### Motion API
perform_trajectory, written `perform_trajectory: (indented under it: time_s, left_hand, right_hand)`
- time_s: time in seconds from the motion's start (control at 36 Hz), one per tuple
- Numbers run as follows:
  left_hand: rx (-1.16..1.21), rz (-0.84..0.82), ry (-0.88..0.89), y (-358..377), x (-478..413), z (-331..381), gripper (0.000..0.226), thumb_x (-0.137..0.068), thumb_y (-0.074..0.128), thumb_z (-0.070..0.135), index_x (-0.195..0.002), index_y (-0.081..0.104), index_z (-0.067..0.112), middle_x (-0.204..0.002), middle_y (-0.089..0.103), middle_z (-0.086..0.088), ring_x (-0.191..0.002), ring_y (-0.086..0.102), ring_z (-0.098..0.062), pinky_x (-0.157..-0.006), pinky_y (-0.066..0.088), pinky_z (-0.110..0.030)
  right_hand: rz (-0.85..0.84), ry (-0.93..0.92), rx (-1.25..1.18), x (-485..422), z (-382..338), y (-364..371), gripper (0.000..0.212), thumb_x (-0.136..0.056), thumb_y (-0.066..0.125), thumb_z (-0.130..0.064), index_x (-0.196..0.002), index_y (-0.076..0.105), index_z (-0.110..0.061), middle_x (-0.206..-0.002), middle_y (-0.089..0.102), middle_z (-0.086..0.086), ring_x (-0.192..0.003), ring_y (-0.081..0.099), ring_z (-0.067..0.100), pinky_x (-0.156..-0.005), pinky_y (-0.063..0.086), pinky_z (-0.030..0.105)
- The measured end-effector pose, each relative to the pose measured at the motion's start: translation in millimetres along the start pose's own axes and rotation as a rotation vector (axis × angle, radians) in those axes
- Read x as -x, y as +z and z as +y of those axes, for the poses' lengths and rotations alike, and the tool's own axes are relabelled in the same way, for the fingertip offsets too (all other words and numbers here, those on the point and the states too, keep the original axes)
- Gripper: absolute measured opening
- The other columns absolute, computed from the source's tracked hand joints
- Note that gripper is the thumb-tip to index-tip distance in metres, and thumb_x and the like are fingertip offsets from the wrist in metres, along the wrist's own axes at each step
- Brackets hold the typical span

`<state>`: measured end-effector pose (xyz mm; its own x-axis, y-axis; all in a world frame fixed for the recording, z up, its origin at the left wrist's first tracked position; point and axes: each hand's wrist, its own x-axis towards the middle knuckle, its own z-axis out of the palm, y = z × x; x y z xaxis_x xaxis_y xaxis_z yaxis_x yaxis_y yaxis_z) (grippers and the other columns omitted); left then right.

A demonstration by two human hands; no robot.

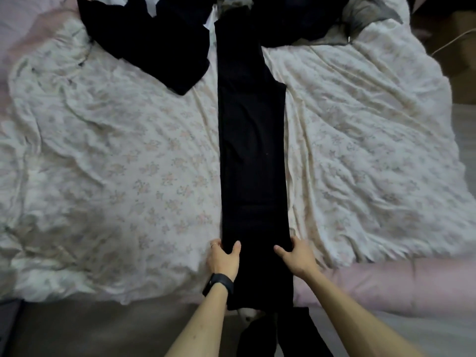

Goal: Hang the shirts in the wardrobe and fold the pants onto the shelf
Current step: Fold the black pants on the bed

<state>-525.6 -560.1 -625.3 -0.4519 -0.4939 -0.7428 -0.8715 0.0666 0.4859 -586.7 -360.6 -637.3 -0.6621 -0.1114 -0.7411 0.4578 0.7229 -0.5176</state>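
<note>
A pair of black pants (251,150) lies stretched lengthwise down the middle of the bed, legs stacked one on the other, its near end hanging over the bed's front edge. My left hand (223,257) grips the pants' left edge near the bed's front, thumb on top and fingers tucked under the fabric. My right hand (296,256) grips the right edge at the same height, thumb on top. A black band sits on my left wrist.
The bed is covered by a crumpled white floral quilt (116,163). Another black garment (154,42) lies at the far left, and dark and grey clothes (360,14) are piled at the far end. A pink blanket edge (386,284) runs along the front right.
</note>
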Motion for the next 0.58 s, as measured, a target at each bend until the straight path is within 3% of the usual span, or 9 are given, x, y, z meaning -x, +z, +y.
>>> perform_trajectory:
  time_s: [0.06, 0.17, 0.22, 0.33, 0.44, 0.53, 0.58]
  left_hand:
    - [-0.031, -0.183, -0.057, -6.9, 13.1, -24.4, 0.042, -0.096, 0.066, 0.035, -0.13, 0.051, 0.015, -0.123, 0.062, 0.001, -0.112, 0.062, -0.025, -0.096, 0.052, -0.041]
    - [0.006, -0.309, -0.109, -21.1, 47.8, -52.2, 0.048, -0.096, 0.067, 0.031, -0.137, 0.055, 0.007, -0.126, 0.065, -0.004, -0.115, 0.063, -0.026, -0.102, 0.05, -0.045]
    - [-0.005, -0.323, -0.113, -28.1, 65.9, -50.8, 0.055, -0.095, 0.068, 0.036, -0.14, 0.051, 0.011, -0.138, 0.059, -0.004, -0.122, 0.059, -0.026, -0.105, 0.048, -0.041]
    - [-0.06, -0.369, -0.096, -45.4, 91.9, -43.3, 0.04, -0.091, 0.073, 0.032, -0.125, 0.06, 0.013, -0.123, 0.068, -0.006, -0.112, 0.065, -0.025, -0.102, 0.051, -0.044]
    - [-0.142, -0.35, -0.045, -67.5, 127.1, -28.8, 0.022, -0.092, 0.073, 0.029, -0.107, 0.066, 0.015, -0.113, 0.071, -0.004, -0.105, 0.068, -0.023, -0.098, 0.053, -0.042]
    - [-0.082, -0.317, -0.016, -77.5, 154.4, -20.0, 0.012, -0.092, 0.073, 0.029, -0.093, 0.066, 0.019, -0.107, 0.073, -0.005, -0.1, 0.069, -0.023, -0.095, 0.055, -0.043]
    - [-0.03, -0.288, 0.008, -78.0, 175.2, -17.9, 0.014, -0.092, 0.073, 0.028, -0.094, 0.064, 0.017, -0.104, 0.071, -0.002, -0.1, 0.067, -0.021, -0.094, 0.054, -0.04]
  right_hand:
    - [-0.064, 0.059, 0.004, 11.6, 13.6, 4.4, 0.046, -0.093, 0.07, -0.041, -0.128, 0.056, -0.015, -0.121, 0.068, 0.001, -0.104, 0.066, 0.02, -0.081, 0.053, 0.032]
    - [-0.234, 0.181, -0.083, 42.3, 32.2, 14.1, 0.049, -0.091, 0.076, -0.025, -0.132, 0.058, -0.007, -0.125, 0.068, 0.011, -0.113, 0.065, 0.026, -0.101, 0.052, 0.04]
    - [-0.246, 0.186, -0.095, 61.7, 36.2, 16.2, 0.045, -0.09, 0.077, -0.021, -0.128, 0.06, -0.005, -0.121, 0.069, 0.013, -0.11, 0.067, 0.026, -0.099, 0.054, 0.038]
    - [-0.209, 0.121, -0.151, 100.5, 29.1, 5.0, 0.035, -0.092, 0.074, -0.019, -0.123, 0.063, -0.009, -0.106, 0.071, 0.0, -0.093, 0.067, 0.01, -0.073, 0.053, 0.015]
    - [-0.155, 0.061, -0.078, 145.1, 11.7, -22.7, 0.021, -0.098, 0.066, -0.02, -0.115, 0.066, -0.008, -0.102, 0.072, 0.003, -0.096, 0.069, 0.018, -0.085, 0.056, 0.029]
    - [-0.102, 0.01, 0.012, 173.8, 0.7, -38.2, 0.016, -0.102, 0.059, -0.023, -0.105, 0.065, -0.008, -0.101, 0.071, 0.009, -0.095, 0.069, 0.024, -0.068, 0.05, 0.022]
    - [-0.046, -0.025, 0.055, 193.0, -3.5, -44.5, 0.021, -0.103, 0.055, -0.024, -0.109, 0.063, -0.005, -0.105, 0.071, 0.012, -0.1, 0.068, 0.03, -0.074, 0.052, 0.029]
